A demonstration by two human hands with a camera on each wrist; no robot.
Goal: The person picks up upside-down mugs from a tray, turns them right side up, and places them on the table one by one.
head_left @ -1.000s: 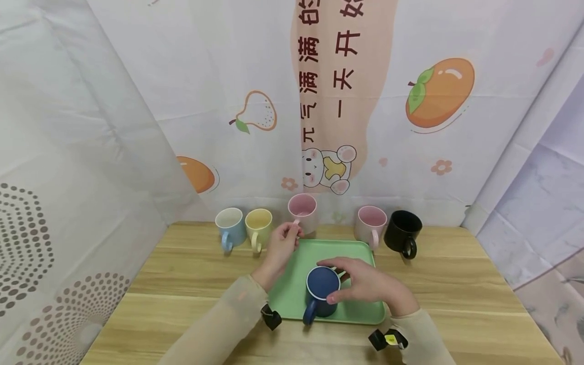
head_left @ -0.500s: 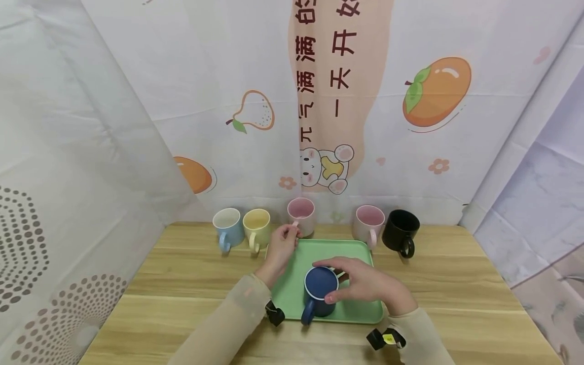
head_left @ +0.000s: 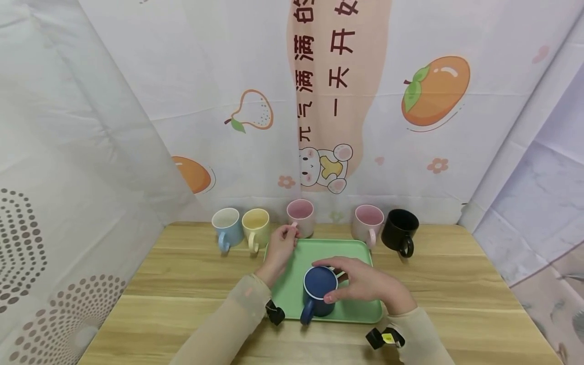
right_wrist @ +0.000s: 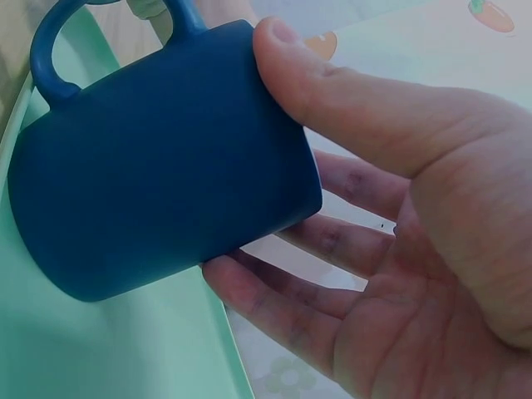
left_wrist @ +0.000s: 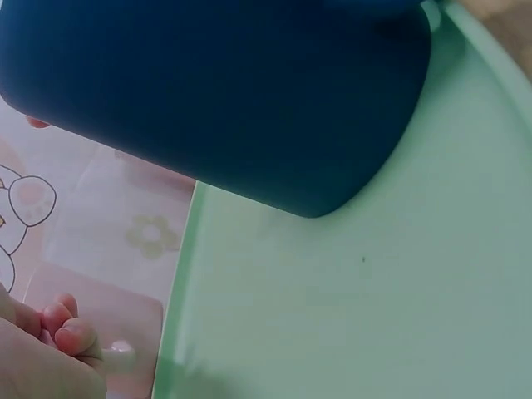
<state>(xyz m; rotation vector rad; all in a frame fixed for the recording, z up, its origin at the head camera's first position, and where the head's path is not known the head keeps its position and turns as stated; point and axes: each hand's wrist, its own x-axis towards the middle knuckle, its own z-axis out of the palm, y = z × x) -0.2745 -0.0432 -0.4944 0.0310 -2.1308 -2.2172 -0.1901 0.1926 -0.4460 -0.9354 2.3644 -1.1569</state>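
The left hand [head_left: 280, 248] pinches the handle of a pink mug [head_left: 306, 223] behind the back edge of a green tray [head_left: 351, 246]. In the left wrist view, the curled fingertips [left_wrist: 76, 334] meet that handle. A dark blue mug [head_left: 316, 300] stands upright on the tray's front part, its handle facing the front edge. The right hand [head_left: 365, 280] holds this mug near its rim from the right. Thumb and fingers lie on opposite sides of the blue mug [right_wrist: 166, 166] in the right wrist view; its base is down by the tray.
A light blue mug [head_left: 231, 232] and a yellow mug [head_left: 261, 235] stand at the back left of the wooden table [head_left: 182, 284]. To the back right are a second pink mug [head_left: 363, 230] and a black mug [head_left: 396, 234]. A printed curtain [head_left: 219, 61] hangs behind.
The pink mug in the left hand has come down slightly behind the tray. The right hand and the blue mug have stayed in place, while the head view has shifted a little.
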